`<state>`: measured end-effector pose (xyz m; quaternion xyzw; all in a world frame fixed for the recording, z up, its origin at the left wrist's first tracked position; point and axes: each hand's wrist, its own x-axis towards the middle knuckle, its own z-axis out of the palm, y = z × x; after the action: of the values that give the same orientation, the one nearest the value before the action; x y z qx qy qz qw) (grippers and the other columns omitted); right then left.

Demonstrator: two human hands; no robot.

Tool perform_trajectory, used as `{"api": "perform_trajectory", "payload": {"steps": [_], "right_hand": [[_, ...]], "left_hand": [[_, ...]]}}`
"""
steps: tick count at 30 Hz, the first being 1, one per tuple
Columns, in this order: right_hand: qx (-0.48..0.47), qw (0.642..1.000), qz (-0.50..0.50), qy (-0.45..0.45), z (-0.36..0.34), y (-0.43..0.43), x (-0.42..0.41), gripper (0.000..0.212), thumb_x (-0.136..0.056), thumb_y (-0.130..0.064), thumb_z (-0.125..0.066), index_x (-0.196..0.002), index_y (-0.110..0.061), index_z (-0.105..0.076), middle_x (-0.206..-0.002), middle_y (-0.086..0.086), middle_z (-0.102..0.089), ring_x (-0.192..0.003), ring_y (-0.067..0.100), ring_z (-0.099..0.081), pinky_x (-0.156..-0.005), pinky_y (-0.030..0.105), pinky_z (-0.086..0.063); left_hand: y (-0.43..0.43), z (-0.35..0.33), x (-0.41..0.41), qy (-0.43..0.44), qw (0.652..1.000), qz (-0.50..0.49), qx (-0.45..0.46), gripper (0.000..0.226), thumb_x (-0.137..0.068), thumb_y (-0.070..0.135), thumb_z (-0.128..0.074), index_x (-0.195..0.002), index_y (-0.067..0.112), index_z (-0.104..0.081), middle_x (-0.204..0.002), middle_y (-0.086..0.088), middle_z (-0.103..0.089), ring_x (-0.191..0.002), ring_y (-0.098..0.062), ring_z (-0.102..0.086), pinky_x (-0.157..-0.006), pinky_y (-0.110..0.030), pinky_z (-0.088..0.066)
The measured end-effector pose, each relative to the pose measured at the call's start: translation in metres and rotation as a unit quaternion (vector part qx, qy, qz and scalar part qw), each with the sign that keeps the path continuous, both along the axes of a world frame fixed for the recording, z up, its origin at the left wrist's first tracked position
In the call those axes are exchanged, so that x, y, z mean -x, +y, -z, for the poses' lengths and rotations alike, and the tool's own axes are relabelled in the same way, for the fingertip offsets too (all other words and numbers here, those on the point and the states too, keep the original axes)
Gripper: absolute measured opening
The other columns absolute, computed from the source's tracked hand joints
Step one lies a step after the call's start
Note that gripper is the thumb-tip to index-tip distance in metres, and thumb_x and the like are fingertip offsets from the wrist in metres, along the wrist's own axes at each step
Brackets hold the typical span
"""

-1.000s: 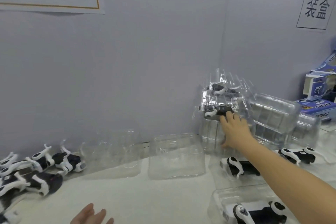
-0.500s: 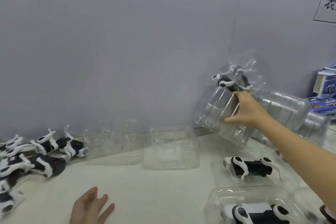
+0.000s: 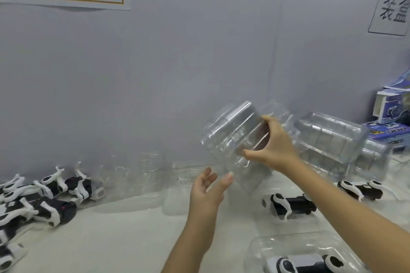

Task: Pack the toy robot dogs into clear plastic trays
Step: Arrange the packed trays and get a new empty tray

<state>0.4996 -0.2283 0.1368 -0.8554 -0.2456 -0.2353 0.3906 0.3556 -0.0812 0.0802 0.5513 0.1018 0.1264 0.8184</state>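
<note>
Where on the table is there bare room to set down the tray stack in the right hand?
Bare table lies front-centre, between the loose dogs at left and the left hand. Crowded: trays with dogs at right, empty trays along the wall, behind the tray stack.

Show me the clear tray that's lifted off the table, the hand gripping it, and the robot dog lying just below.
clear tray (image 3: 230,137), head view, on its ribbed side wall.
right hand (image 3: 278,146), head view, on the back of the hand.
toy robot dog (image 3: 297,205), head view, on its black body.
</note>
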Motion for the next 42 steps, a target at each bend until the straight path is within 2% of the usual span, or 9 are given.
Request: {"api": "perform_trajectory", "payload": {"steps": [7,11,20,24,28,31,36,39,42], "right_hand": [[0.067,0.983,-0.002,-0.17,0.007,0.017,0.051,0.098,-0.044,-0.04,-0.089,-0.128,-0.006,-0.053,-0.103,-0.004,-0.056,-0.092,0.021,-0.058,-0.081,0.037,-0.05],[0.049,0.966,0.011,-0.255,-0.003,0.018,0.079,0.093,-0.041,-0.042,-0.087,-0.119,0.001,-0.06,-0.097,0.006,-0.062,-0.082,0.026,-0.061,-0.072,0.039,-0.052],[-0.067,0.93,-0.062,-0.357,0.01,0.029,0.179,0.079,-0.056,-0.046,-0.076,-0.119,-0.01,-0.045,-0.112,-0.001,-0.052,-0.097,0.016,-0.052,-0.089,0.025,-0.041],[-0.123,0.926,-0.092,-0.344,0.031,0.044,0.211,0.074,-0.057,-0.042,-0.077,-0.115,-0.01,-0.045,-0.109,-0.002,-0.049,-0.097,0.013,-0.05,-0.081,0.03,-0.044],[-0.158,0.941,-0.174,-0.241,0.063,0.062,0.229,0.081,-0.057,-0.043,-0.081,-0.125,-0.031,-0.04,-0.117,-0.019,-0.043,-0.1,0.018,-0.051,-0.087,0.026,-0.043],[-0.156,0.958,-0.235,-0.057,0.08,0.061,0.237,0.08,-0.053,-0.044,-0.078,-0.121,-0.035,-0.038,-0.125,-0.006,-0.048,-0.105,0.029,-0.054,-0.087,0.039,-0.046],[-0.294,0.858,-0.27,0.322,0.058,0.065,0.23,0.048,-0.057,-0.037,-0.056,-0.097,-0.012,-0.065,-0.103,0.011,-0.072,-0.091,0.031,-0.063,-0.086,0.049,-0.042],[-0.289,0.835,-0.271,0.383,0.049,0.07,0.229,0.076,-0.064,-0.064,-0.056,-0.123,-0.017,-0.061,-0.115,0.009,-0.071,-0.106,0.03,-0.067,-0.096,0.055,-0.047],[-0.277,0.848,-0.263,0.368,0.049,0.076,0.235,0.067,-0.056,-0.067,-0.067,-0.117,-0.04,-0.056,-0.106,-0.011,-0.072,-0.099,0.013,-0.07,-0.084,0.037,-0.05]], "left_hand": [[0.004,-0.014,0.002,-0.078,0.986,-0.017,0.144,0.086,-0.042,0.039,-0.089,-0.119,0.02,-0.056,-0.126,-0.014,-0.065,-0.104,-0.021,-0.068,-0.099,-0.038,-0.046],[0.02,-0.023,0.026,-0.076,0.979,0.017,0.187,0.091,-0.034,0.065,-0.088,-0.11,0.019,-0.071,-0.108,-0.007,-0.073,-0.1,-0.029,-0.07,-0.092,-0.049,-0.049],[0.059,-0.053,0.128,-0.136,0.988,0.068,-0.041,0.066,-0.08,0.056,-0.065,-0.131,0.014,-0.061,-0.13,-0.017,-0.063,-0.12,-0.033,-0.06,-0.101,-0.043,-0.05],[0.077,-0.057,0.164,-0.127,0.991,-0.012,-0.031,0.068,-0.061,0.036,-0.078,-0.116,-0.001,-0.064,-0.115,-0.031,-0.065,-0.103,-0.048,-0.065,-0.089,-0.059,-0.052],[0.082,-0.053,0.181,-0.101,0.993,-0.052,-0.029,0.075,-0.046,0.04,-0.09,-0.108,0.004,-0.064,-0.1,-0.017,-0.074,-0.088,-0.033,-0.073,-0.068,-0.041,-0.059],[0.083,-0.045,0.181,-0.098,0.985,-0.125,-0.072,0.068,-0.043,0.035,-0.097,-0.099,0.011,-0.068,-0.088,-0.015,-0.075,-0.078,-0.03,-0.074,-0.067,-0.041,-0.06],[0.081,-0.035,0.179,-0.121,0.968,-0.148,-0.162,0.042,-0.053,0.025,-0.092,-0.087,0.036,-0.071,-0.085,-0.003,-0.077,-0.071,-0.022,-0.075,-0.053,-0.023,-0.055],[0.079,-0.027,0.178,-0.106,0.961,-0.109,-0.233,0.045,-0.061,0.025,-0.094,-0.096,0.037,-0.069,-0.094,0.003,-0.076,-0.082,-0.018,-0.075,-0.066,-0.024,-0.058],[0.075,-0.019,0.175,-0.091,0.959,-0.097,-0.249,0.042,-0.067,0.024,-0.09,-0.098,0.04,-0.067,-0.097,0.008,-0.075,-0.087,-0.014,-0.074,-0.073,-0.022,-0.057]]}}
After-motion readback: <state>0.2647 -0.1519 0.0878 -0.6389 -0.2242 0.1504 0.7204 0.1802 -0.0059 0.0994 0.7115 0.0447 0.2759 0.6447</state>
